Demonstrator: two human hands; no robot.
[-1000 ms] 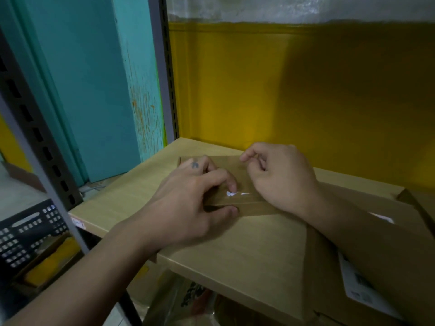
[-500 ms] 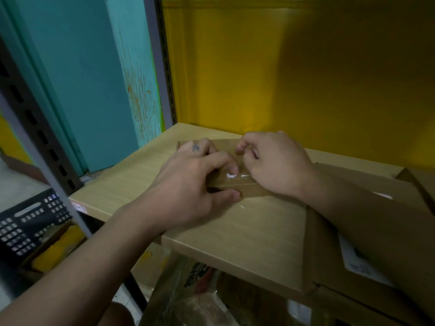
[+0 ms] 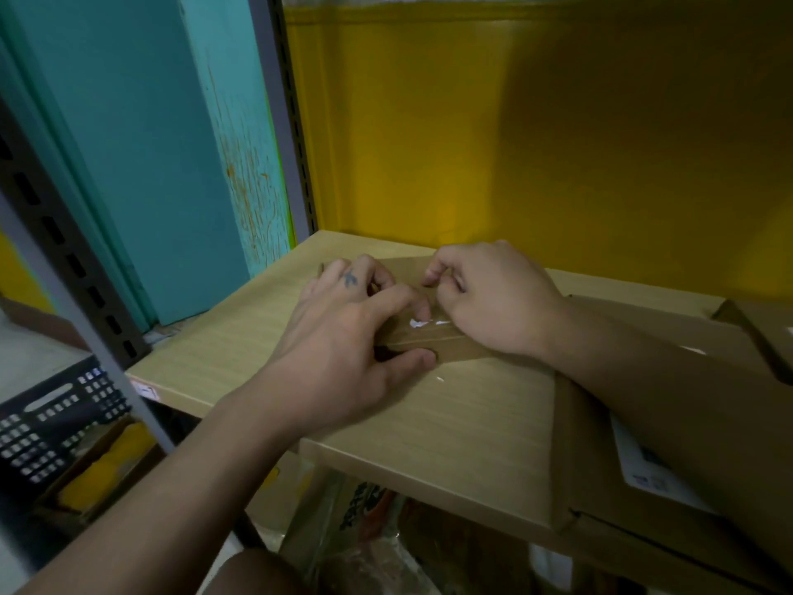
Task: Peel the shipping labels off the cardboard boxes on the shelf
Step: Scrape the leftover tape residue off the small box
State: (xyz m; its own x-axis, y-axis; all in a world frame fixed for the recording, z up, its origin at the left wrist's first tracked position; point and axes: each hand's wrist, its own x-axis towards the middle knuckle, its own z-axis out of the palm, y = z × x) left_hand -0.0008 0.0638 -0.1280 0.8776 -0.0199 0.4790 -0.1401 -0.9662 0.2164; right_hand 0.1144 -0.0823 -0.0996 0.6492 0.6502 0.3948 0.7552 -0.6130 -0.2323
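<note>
A small flat cardboard box (image 3: 450, 352) lies on the wooden shelf (image 3: 472, 431) under both hands. My left hand (image 3: 343, 345) grips its near left end, fingers on top and thumb against the front edge. My right hand (image 3: 493, 298) rests on the box top with curled fingers, thumb and forefinger pinched together over the far part of the box. White label scraps (image 3: 422, 323) stick to the box top between my hands. What the right fingers pinch is hidden.
A larger cardboard box (image 3: 600, 487) with a white shipping label (image 3: 643, 470) lies at the right, under my right forearm. A grey metal upright (image 3: 292, 122) stands at the shelf's back left. A black crate (image 3: 51, 423) sits low left. Bags lie below the shelf.
Both hands stay on the small box. My right fingers have curled tighter into a pinch near the box's far edge. The camera view has shifted slightly.
</note>
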